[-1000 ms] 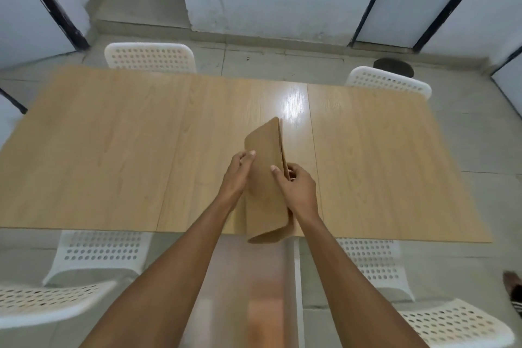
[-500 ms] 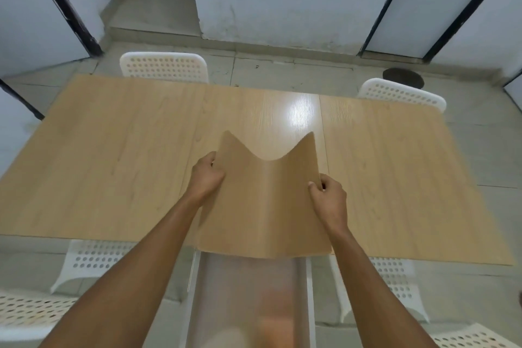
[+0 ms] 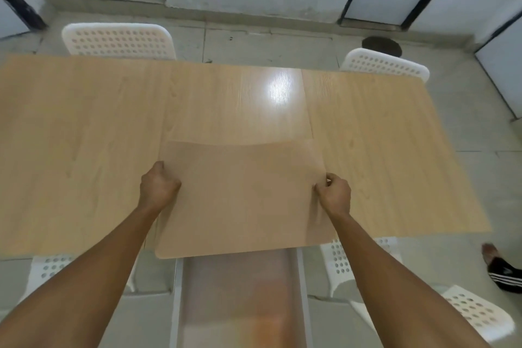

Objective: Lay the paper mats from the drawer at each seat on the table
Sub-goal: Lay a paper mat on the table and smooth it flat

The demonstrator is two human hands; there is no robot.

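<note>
Head view: I see paper mat (image 3: 243, 198) spread at lower centre of frame, over near edge of table (image 3: 84, 136), near edge overhanging slightly. Left hand (image 3: 159, 186) pinches mat's left edge, right hand (image 3: 333, 192) pinches right edge; hands well apart, each closed on mat. Step, as I judge: laying a mat, none yet set down at any seat. Four white chairs around table. Next move calls for carrying mat to a seat, lowering flat, squaring to table edge, releasing. Long axis runs left-right across frame; far edge faces upper frame, bowed slightly.
</note>
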